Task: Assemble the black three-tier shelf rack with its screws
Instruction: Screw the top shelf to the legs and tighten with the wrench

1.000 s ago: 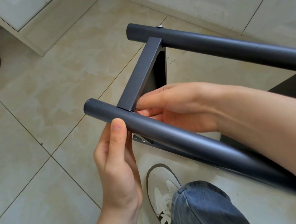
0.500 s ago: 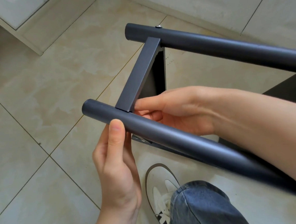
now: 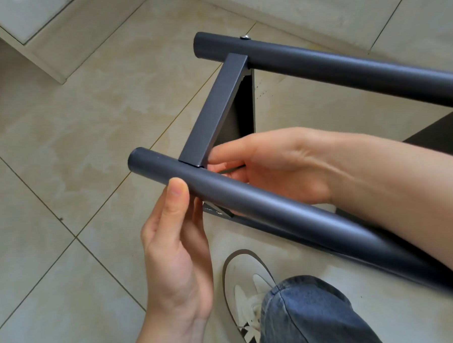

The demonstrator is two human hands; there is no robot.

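The black rack lies on its side over the tiled floor. Its near tube (image 3: 261, 208) and far tube (image 3: 345, 62) are joined by a flat shelf end (image 3: 214, 111). A silver screw head (image 3: 245, 37) sits on top of the far tube above that joint. My left hand (image 3: 174, 250) grips the near tube from below, with its thumb pressed on the front. My right hand (image 3: 277, 166) reaches in between the tubes and pinches the shelf end where it meets the near tube. A thin dark sliver shows between its fingers; I cannot tell what it is.
A white shoe (image 3: 248, 288) and a denim trouser leg (image 3: 306, 316) are on the floor just below the near tube. A pale cabinet base (image 3: 30, 48) stands at the upper left. A dark panel (image 3: 438, 136) of the rack shows at the right edge.
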